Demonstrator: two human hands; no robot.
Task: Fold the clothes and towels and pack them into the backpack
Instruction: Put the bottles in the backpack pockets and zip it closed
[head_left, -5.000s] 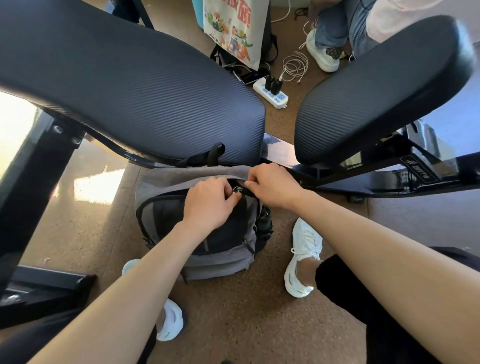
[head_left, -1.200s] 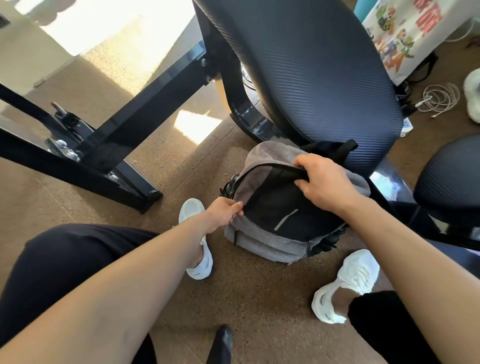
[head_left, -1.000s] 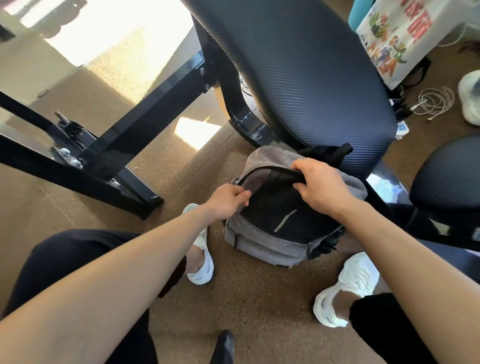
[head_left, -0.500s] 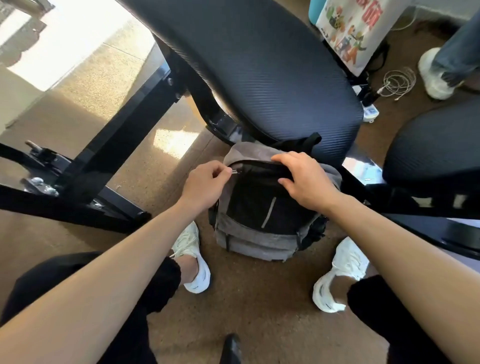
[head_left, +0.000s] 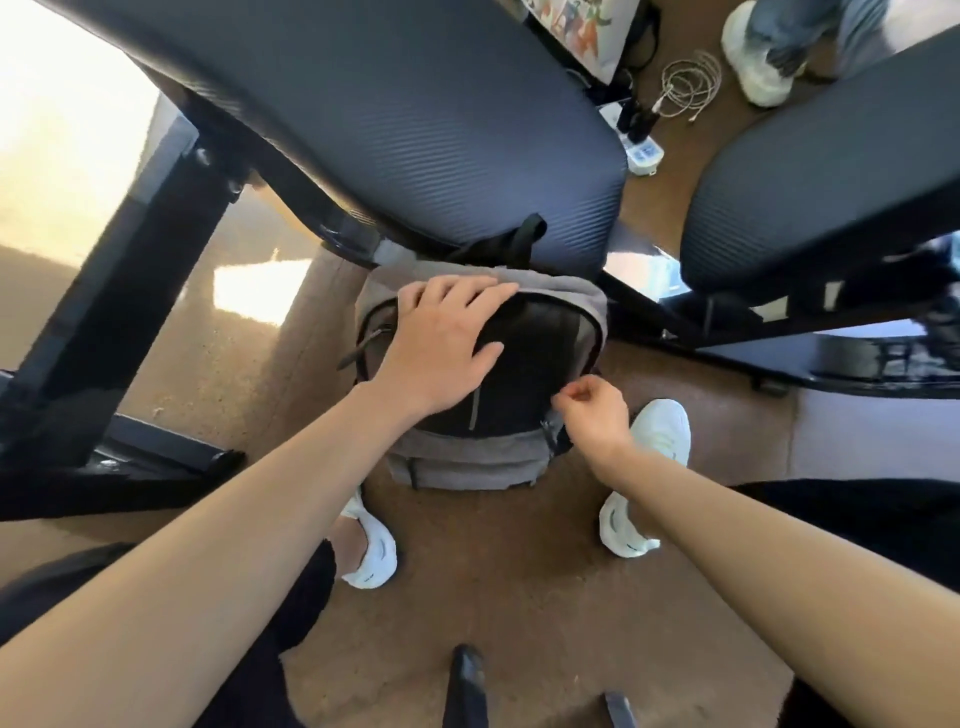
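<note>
Backpack stands on the floor, near you.
Your left hand lies flat on its top, fingers spread; your right hand curls at its right edge, and I cannot tell what it holds.

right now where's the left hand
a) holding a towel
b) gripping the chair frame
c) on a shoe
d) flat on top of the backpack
D: the left hand lies with its fingers spread on the top of the backpack, while the right hand pinches at the backpack's right side.
</note>
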